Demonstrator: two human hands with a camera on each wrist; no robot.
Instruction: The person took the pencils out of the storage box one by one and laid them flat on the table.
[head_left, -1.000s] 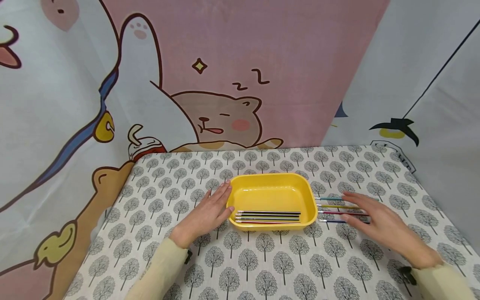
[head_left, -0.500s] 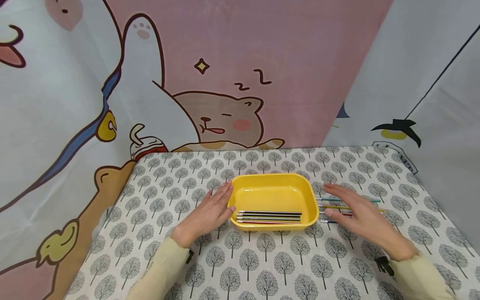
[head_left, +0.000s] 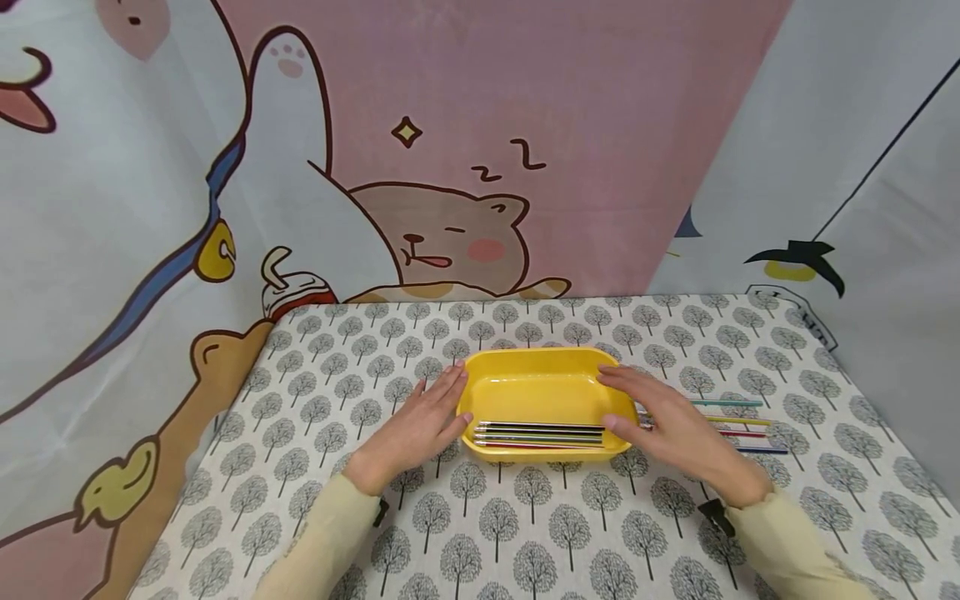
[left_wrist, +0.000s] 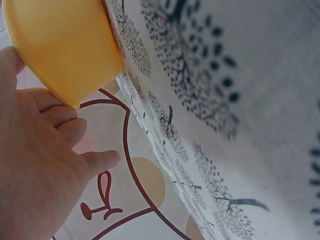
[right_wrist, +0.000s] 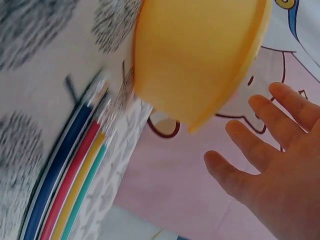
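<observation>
A yellow rectangular plastic tray (head_left: 543, 362) sits on the table, with several dark pencils (head_left: 540, 435) lying side by side along its near wall. My left hand (head_left: 408, 433) rests at the tray's left end, its fingers along the rim. In the left wrist view those fingers lie loosely against the tray (left_wrist: 65, 45), the rim overlapping some fingertips. My right hand (head_left: 678, 433) hovers over the right end with fingers spread, holding nothing. The right wrist view shows its fingertips apart from the tray (right_wrist: 200, 55).
Right of the tray, a teal pencil (head_left: 731, 403), a yellow pencil (head_left: 742, 421), a red pencil (head_left: 746, 433) and a blue pencil (head_left: 765, 451) lie in a row, partly behind the right hand. Tree-patterned cloth (head_left: 495, 521) covers the table. A cartoon curtain (head_left: 585, 167) hangs behind.
My right hand has moved left from above the loose pencils to the tray's right end, uncovering the pencils' far ends. The left hand has stayed at the rim.
</observation>
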